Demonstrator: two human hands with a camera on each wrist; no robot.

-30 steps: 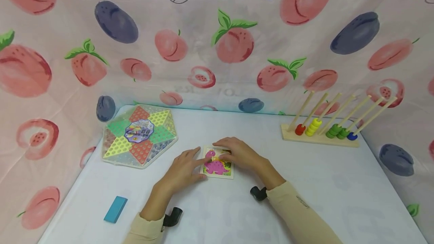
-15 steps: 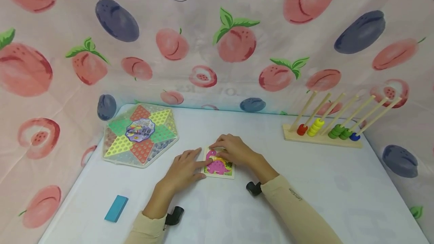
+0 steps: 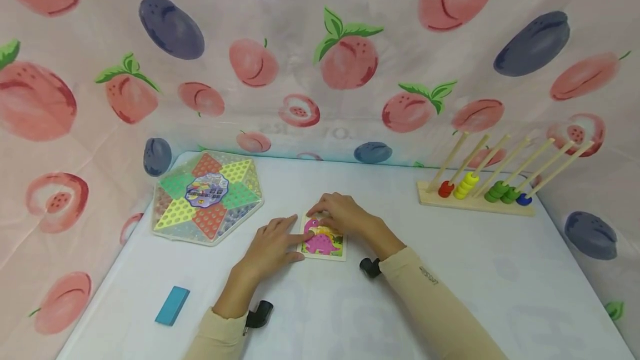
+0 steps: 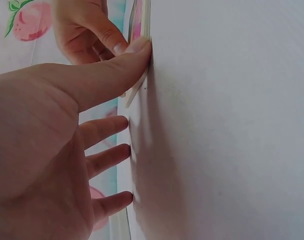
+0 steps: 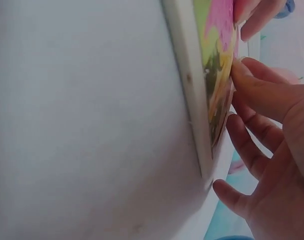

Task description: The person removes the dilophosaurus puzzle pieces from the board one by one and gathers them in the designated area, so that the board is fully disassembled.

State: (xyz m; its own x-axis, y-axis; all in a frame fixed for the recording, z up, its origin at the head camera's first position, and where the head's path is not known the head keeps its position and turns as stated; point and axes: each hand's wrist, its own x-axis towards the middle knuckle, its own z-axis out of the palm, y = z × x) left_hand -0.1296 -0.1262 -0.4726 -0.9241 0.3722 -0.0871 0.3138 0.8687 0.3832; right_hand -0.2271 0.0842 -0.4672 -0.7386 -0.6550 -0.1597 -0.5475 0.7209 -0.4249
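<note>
A small framed jigsaw puzzle (image 3: pixel 322 244) with a pink dinosaur picture lies flat at mid-table. My left hand (image 3: pixel 270 246) is at its left side, fingers spread and fairly straight. Its index fingertip lies on the picture, and its thumb touches the frame's edge (image 4: pixel 146 22). Over the puzzle's top part, my right hand (image 3: pixel 345 215) has its fingers bent. Its thumb (image 5: pixel 252 85) touches the picture, while the other fingertips are around the far side. This hand covers the puzzle's upper right, so any loose piece under the fingers is hidden.
A hexagonal Chinese checkers set (image 3: pixel 207 199) lies at the back left. A wooden bead rack (image 3: pixel 475 201) with upright pegs and coloured beads stands at the back right. A blue block (image 3: pixel 172 305) lies at the front left. A fruit-print curtain (image 3: pixel 300 60) hangs behind the table.
My right hand has shifted slightly left and up across the puzzle's top, with its thumb sliding the same way. My left hand stays about where it was at the puzzle's left side.
</note>
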